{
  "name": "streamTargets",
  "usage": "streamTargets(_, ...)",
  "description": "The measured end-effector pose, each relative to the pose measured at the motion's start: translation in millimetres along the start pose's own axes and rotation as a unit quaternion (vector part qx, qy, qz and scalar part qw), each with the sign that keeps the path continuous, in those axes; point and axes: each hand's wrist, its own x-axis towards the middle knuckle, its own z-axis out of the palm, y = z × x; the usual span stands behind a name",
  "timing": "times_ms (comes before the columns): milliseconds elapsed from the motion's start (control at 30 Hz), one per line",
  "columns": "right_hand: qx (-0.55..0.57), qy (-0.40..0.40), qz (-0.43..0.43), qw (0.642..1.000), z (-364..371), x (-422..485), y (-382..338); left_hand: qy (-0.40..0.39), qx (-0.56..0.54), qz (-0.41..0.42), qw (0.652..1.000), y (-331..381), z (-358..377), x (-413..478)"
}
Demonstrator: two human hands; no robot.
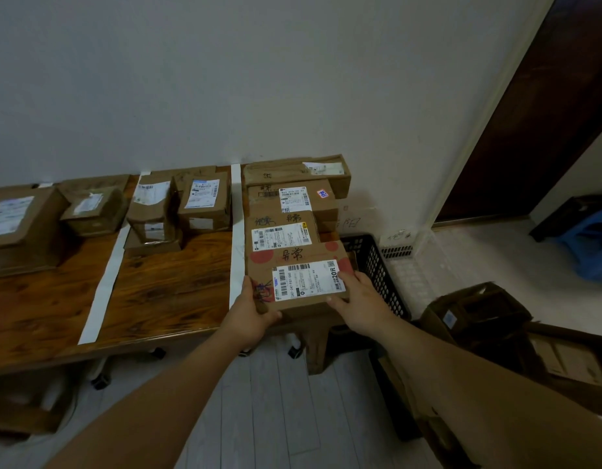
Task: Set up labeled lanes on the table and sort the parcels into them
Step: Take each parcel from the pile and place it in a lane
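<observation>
A brown cardboard parcel [292,262] with red dots, black handwriting and a white shipping label lies at the front of the rightmost lane on the wooden table [157,282]. My left hand [250,314] grips its near left corner. My right hand [355,297] grips its near right corner, thumb on the label. Behind it in the same lane sit three more labelled parcels [286,228]. White tape strips [237,231] [105,282] divide the table into lanes. The middle lane holds two parcels [204,204], and the left lane holds two others [18,225].
A black plastic crate [377,265] stands on the floor right of the table. More cardboard boxes [478,313] lie on the floor at right. A blue stool [593,245] sits by the dark door. The white wall runs behind the table.
</observation>
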Motion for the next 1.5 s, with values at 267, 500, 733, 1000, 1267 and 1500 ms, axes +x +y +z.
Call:
streamTargets(267, -0.012, -0.009, 0.002, 1.0, -3.4, 6.2, -5.1, 0.007, 0.016, -0.017, 1.0, 6.1, -1.9, 5.9)
streamTargets(500, -0.013, -0.025, 0.024, 0.999, -5.7, 2.7, -6.1, -0.012, 0.002, -0.045, 0.999, 5.3, -4.9, -0.2)
streamTargets(733, -0.049, -0.032, 0.025, 0.998, -26.8, 13.0, -41.6, 0.02, -0.006, -0.05, 0.999, 29.2, -52.0, -17.3)
streamTargets(1000, -0.098, -0.012, -0.022, 0.995, -41.4, 40.8, -169.0, 0.072, 0.077, -0.031, 0.994, 53.9, -187.8, -26.1)
streamTargets(1267, -0.137, 0.038, -0.064, 0.988, -25.3, 55.4, -308.3, 0.097, 0.154, 0.042, 0.982, 46.6, -353.0, -18.2)
streamTargets(1500, -0.168, 0.011, -0.044, 0.985, 38.2, 98.2, -402.2, 0.117, 0.238, 0.041, 0.963, 4.5, -466.2, -14.3)
